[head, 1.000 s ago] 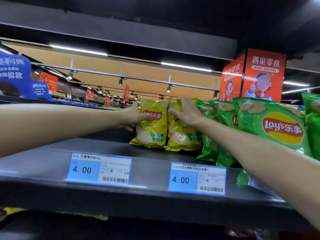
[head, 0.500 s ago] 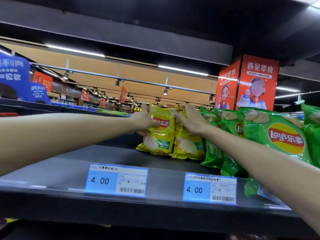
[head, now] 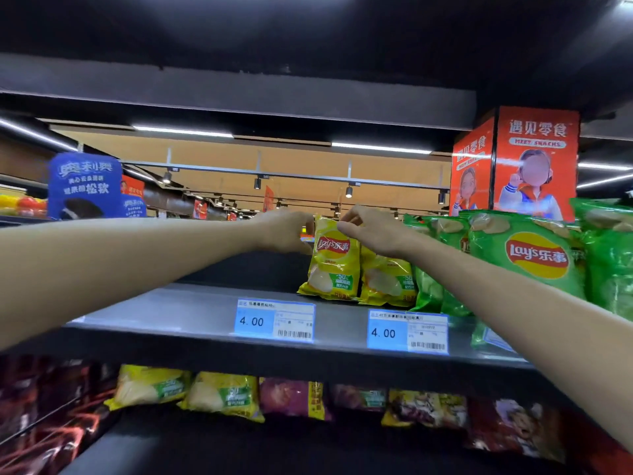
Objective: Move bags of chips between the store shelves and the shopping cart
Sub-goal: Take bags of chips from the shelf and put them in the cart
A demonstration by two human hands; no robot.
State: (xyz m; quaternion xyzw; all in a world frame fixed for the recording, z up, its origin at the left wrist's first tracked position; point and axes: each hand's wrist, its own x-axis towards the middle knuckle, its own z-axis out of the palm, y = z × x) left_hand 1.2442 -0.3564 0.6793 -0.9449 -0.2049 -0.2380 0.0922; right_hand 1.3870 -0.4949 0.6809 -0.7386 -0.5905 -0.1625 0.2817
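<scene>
On the grey metal store shelf (head: 191,313), whose front edge carries two blue-and-white price tags (head: 275,320), the stock is seen standing in a row: large glossy green foil chip bags (head: 534,255) fill the right end, and two smaller yellow foil chip bags are set just beside them, touching one another. The left yellow chip bag (head: 333,260) is being handled at its top seam, while the right yellow chip bag (head: 388,281) is partly covered by the right wrist. No shopping cart is shown, so the bags are judged to be at the shelf end of the move. The left hand (head: 286,231) is placed against the upper left corner of the left yellow bag with its fingers curled there, seemingly pinching the seam, though the contact is blurred. The right hand (head: 371,229) is held at the bag's upper right corner with the fingers bent; whether the foil is actually pinched or only touched cannot be told. Several risks can be judged from this. A light, slippery bag held only by its crimped top could be lost from a weak pinch and dropped to the darker lower shelf (head: 239,440). The neighbouring yellow bag, leaning against it, could be toppled if the held one is dragged sideways. The green bags could be brushed forward by the right forearm and tipped off the edge.
</scene>
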